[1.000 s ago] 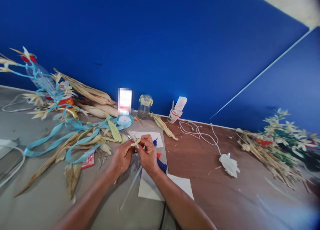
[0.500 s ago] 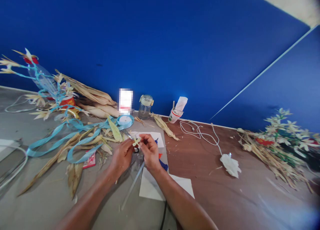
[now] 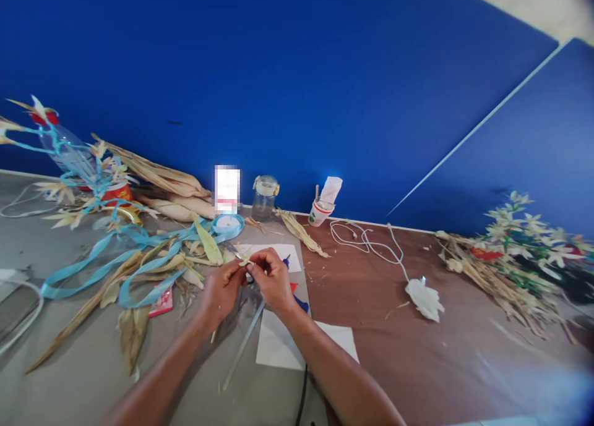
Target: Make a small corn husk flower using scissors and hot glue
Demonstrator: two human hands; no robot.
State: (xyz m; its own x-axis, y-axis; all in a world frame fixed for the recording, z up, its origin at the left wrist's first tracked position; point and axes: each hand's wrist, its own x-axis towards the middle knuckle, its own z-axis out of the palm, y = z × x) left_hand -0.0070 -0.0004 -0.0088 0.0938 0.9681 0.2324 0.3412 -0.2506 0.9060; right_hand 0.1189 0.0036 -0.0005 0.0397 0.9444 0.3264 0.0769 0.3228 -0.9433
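My left hand (image 3: 223, 295) and my right hand (image 3: 273, 284) meet over the grey part of the table, fingertips pinched together on a small pale corn husk flower (image 3: 245, 263). Most of that piece is hidden by the fingers. Beneath my right hand lies a blue glue gun (image 3: 301, 303) with an orange part, mostly covered by the hand. A translucent glue stick (image 3: 242, 350) slants across the table under my wrists. Scissors seem to lie just beyond my fingers, their blades (image 3: 233, 249) partly showing.
Blue ribbon (image 3: 99, 271), dried corn husks (image 3: 162, 177) and a bottle (image 3: 69, 148) with husk flowers fill the left. A jar (image 3: 265, 197), a paper cup (image 3: 320, 213) and a white cable (image 3: 366, 242) stand or lie along the blue wall. More husk flowers (image 3: 524, 247) lie far right.
My fingers have closed in around the husk flower, so less of it shows. My right hand has tilted inward towards my left. The view has shifted slightly.
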